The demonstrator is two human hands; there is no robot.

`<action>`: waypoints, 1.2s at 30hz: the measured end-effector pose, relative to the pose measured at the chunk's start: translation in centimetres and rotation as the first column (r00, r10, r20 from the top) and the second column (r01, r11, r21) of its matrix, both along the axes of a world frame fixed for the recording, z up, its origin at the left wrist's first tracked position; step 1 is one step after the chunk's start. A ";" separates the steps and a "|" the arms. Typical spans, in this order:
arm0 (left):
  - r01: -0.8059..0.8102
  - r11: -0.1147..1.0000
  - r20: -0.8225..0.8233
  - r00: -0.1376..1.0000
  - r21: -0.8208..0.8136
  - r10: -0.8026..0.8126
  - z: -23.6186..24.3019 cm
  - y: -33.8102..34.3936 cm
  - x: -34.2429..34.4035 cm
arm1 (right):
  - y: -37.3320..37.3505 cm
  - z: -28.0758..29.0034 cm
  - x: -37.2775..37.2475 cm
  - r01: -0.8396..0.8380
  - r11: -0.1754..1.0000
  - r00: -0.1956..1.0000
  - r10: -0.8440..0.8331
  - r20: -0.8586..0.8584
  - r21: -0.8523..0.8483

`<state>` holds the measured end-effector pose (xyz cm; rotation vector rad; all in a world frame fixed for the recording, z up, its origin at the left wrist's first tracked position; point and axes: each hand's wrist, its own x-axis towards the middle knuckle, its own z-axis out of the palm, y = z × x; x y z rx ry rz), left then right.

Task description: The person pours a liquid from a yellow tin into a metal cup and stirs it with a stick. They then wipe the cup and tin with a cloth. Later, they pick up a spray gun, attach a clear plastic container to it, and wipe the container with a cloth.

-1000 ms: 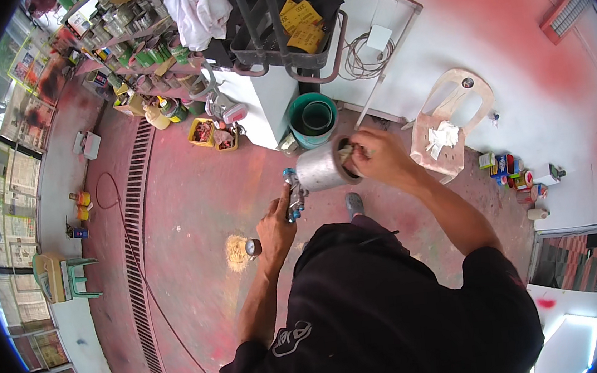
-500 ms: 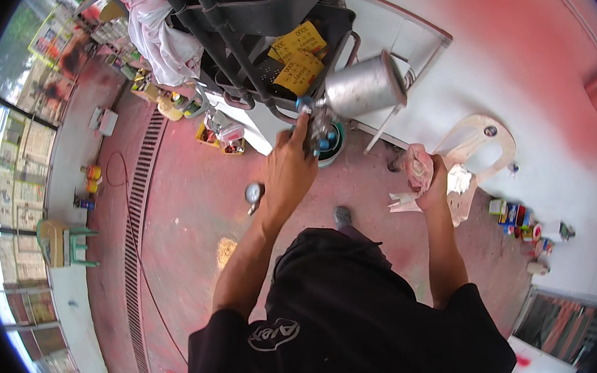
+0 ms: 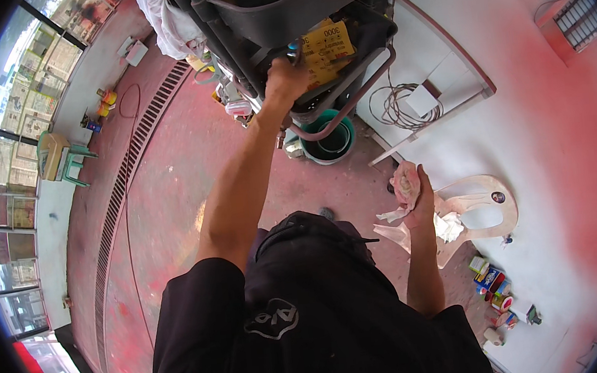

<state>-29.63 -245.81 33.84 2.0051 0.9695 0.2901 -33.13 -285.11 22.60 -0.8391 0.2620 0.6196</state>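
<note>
At the cart (image 3: 310,9), I can't tell how my left hand (image 3: 287,80) grips; right of the cart, my right hand (image 3: 423,201) clasps a rag (image 3: 405,185), seemingly keeping it clear.

We are holding our left arm (image 3: 240,174) outstretched, left hand (image 3: 287,81) farthest forward; our right hand (image 3: 423,202) is gripping, nearer us.

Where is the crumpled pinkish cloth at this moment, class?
In the head view, right of centre, the crumpled pinkish cloth is in the right hand, up and left of the pale chair.
</note>
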 end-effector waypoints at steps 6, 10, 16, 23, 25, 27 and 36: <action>-0.179 0.983 0.071 0.981 -0.043 0.182 -4.3 3.6 2.0 | 2.7 1.7 0.3 -0.031 0.998 0.995 0.025 -0.096 -0.057; -0.166 0.975 0.067 0.982 -0.147 0.177 -5.4 3.4 2.5 | 3.2 1.2 1.2 -0.083 0.992 0.986 0.068 -0.151 -0.098; -0.044 0.997 0.086 0.996 0.068 0.038 -6.9 3.8 2.0 | 5.1 0.9 1.4 -0.157 0.982 0.987 0.152 -0.057 -0.103; 0.033 0.989 0.125 0.991 0.142 -0.051 -4.3 -0.2 -0.7 | 6.4 -5.0 1.4 -0.263 0.736 0.889 0.437 0.140 -0.624; 0.037 0.987 0.267 0.960 0.155 -0.078 -1.3 -2.0 -4.2 | 7.1 -6.3 0.8 -0.252 0.716 0.891 0.434 0.132 -0.652; 0.124 0.835 0.414 0.823 0.536 -0.388 1.3 -2.0 -10.0 | 6.5 -9.4 0.4 -0.280 0.635 0.867 0.489 0.094 -0.720; 0.208 0.703 0.514 0.819 -0.680 0.255 -9.3 16.5 -35.5 | 20.6 -16.2 -5.7 -0.421 0.628 0.815 0.578 0.030 -0.655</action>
